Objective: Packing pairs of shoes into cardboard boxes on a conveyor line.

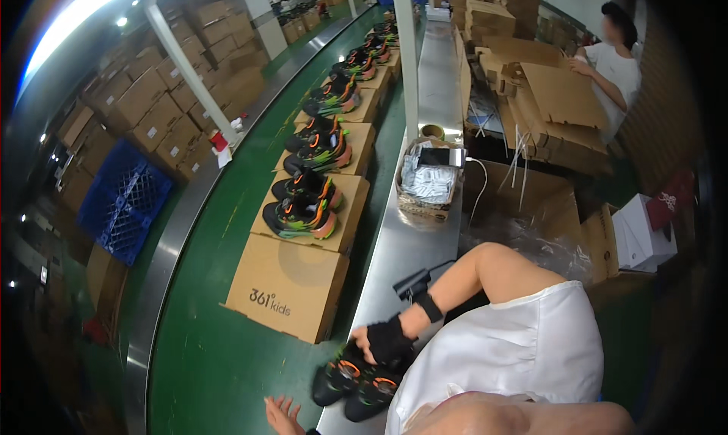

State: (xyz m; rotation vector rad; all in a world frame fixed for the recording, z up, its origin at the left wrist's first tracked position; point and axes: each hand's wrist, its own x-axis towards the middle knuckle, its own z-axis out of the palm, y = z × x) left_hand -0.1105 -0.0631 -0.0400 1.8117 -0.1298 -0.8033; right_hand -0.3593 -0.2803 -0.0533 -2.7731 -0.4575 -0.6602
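Observation:
A pair of black sneakers point(361, 389) with orange and green trim sits on the metal ledge beside the belt, close to my body. My right hand point(385, 341), in a black fingerless glove, grips the pair from above, its fingers bent around the near shoe's upper part. Over the green belt at the lower edge is my left hand point(282, 415), fingers spread and nothing in it. Above it on the belt lies a closed brown shoebox point(288, 287), with a second box point(350, 208) behind it carrying another pair of black sneakers point(302, 211).
More boxes topped with sneakers point(334, 94) line the green belt point(220, 359) into the distance. A basket of white packets point(428, 179) holds a phone-like device point(442, 158) near a white post point(409, 71). Flattened cartons point(561, 94) and a co-worker point(616, 64) are at the right; a blue pallet point(125, 200) stands left.

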